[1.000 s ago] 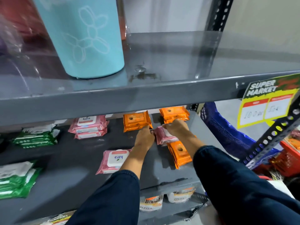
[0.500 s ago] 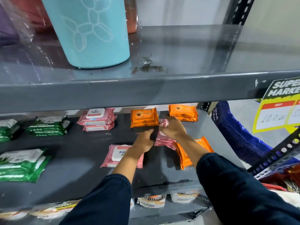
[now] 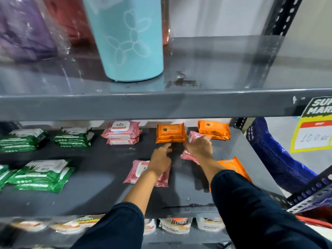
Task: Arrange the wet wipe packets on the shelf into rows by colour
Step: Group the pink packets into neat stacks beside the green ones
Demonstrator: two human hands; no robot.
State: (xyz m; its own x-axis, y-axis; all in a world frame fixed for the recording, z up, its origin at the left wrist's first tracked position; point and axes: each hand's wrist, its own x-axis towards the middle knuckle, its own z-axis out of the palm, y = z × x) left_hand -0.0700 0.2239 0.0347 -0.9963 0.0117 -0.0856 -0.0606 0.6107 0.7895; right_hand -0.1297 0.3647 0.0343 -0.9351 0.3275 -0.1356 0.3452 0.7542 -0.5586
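On the grey middle shelf (image 3: 100, 193), my right hand (image 3: 199, 147) grips a pink wipe packet (image 3: 193, 138) tilted up between two orange stacks (image 3: 170, 134) (image 3: 213, 131). My left hand (image 3: 160, 159) hovers with fingers apart over a flat pink packet (image 3: 137, 170). A pink stack (image 3: 122, 132) sits at the back centre. An orange packet (image 3: 231, 166) lies under my right forearm. Green packets are at the back left (image 3: 71, 136) (image 3: 21, 138) and front left (image 3: 43, 175).
The upper shelf (image 3: 161, 103) overhangs close above, carrying a light blue tumbler (image 3: 127, 38) and wrapped items. A yellow price sign (image 3: 316, 126) hangs at right, beside a blue bag (image 3: 269, 151). Food pouches (image 3: 176, 226) line the shelf below.
My right hand has lifted the pink packet off the orange one and tilted it up. My left hand has drawn back from the orange stack, over the flat pink packet. The view shifted right.
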